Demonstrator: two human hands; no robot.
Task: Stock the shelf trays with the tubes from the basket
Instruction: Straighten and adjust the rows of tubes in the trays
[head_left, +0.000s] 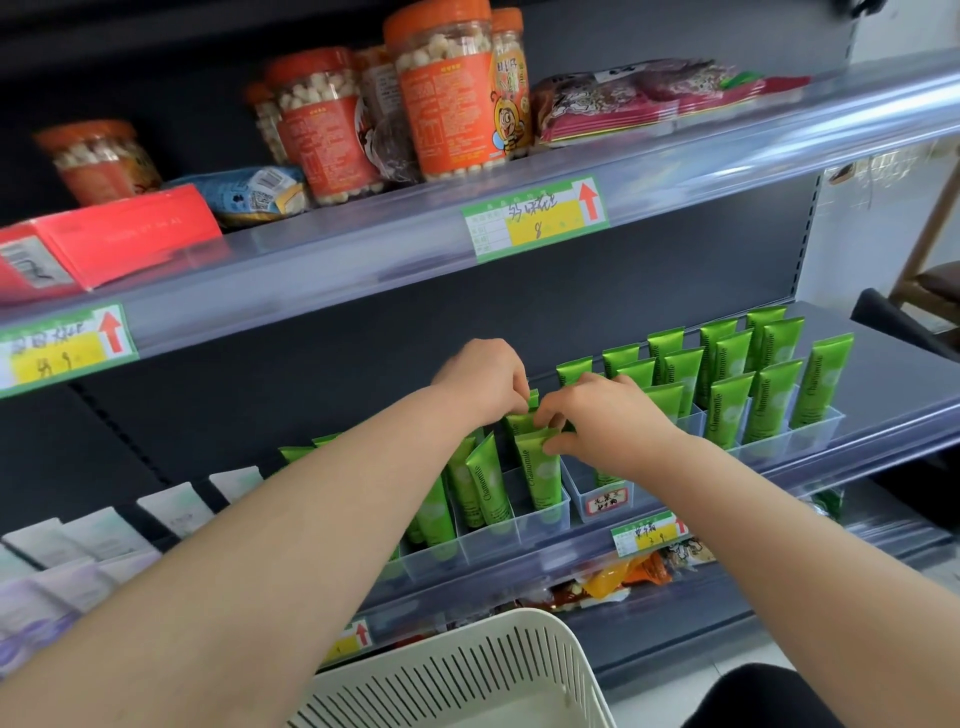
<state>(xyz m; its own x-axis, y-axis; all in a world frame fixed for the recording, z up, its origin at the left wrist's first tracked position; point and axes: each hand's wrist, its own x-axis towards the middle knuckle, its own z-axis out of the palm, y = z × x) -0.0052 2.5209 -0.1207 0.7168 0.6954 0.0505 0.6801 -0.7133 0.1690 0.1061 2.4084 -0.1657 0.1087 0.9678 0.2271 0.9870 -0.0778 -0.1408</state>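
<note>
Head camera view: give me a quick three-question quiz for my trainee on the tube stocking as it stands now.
1. True or false: the left hand rests on the white basket.
2. Where do the green tubes stand? A) beside the jars on the upper shelf; B) in clear trays on the middle shelf; C) in the basket.
3. Fill in: the right hand pinches the top of a tube printed "____".
Key: 1 false, the left hand pinches tube tops; 2 B; 3 Chamomile.
</note>
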